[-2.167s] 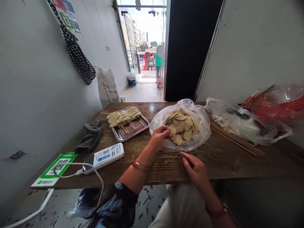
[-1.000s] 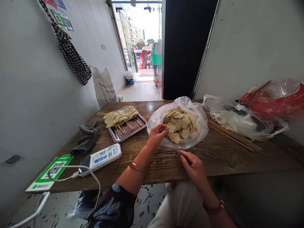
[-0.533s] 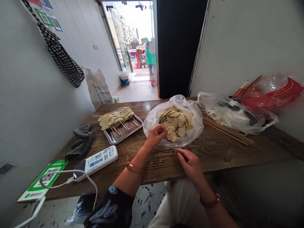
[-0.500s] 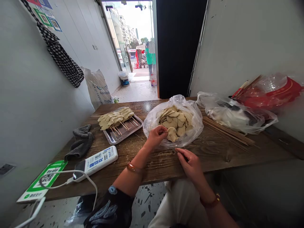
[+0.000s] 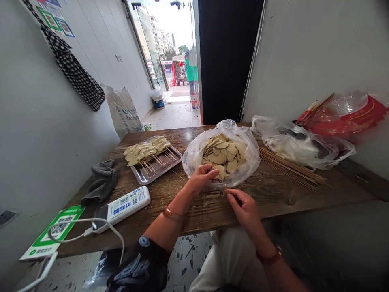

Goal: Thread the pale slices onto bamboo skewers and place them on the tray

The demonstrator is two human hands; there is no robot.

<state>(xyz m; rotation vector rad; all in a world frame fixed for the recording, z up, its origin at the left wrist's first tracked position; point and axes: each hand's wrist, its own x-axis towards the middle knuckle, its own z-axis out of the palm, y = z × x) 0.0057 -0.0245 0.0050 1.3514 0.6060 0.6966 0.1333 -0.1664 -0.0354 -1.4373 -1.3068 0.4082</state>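
Note:
My left hand is closed with thumb and fingers on a pale yellowish slice, which looks like potato, at the front of an open clear plastic bag. Inside the bag is a heap of similar thin slices. Lower and to the right, my right hand pinches what appears to be a thin bamboo skewer, seen almost end-on and mostly hidden. Its fingertips are just in front of the bag. On a metal tray to the left lie skewered slices with their sticks toward me.
Loose bamboo skewers lie right of the bag, beside another plastic bag. A grey cloth, a white payment device with a cable and a green QR card occupy the table's left. A person stands outside the doorway.
My left hand has shifted slightly right and down, its thumb now lying over the slice. My right hand has barely moved. The view has shifted a little.

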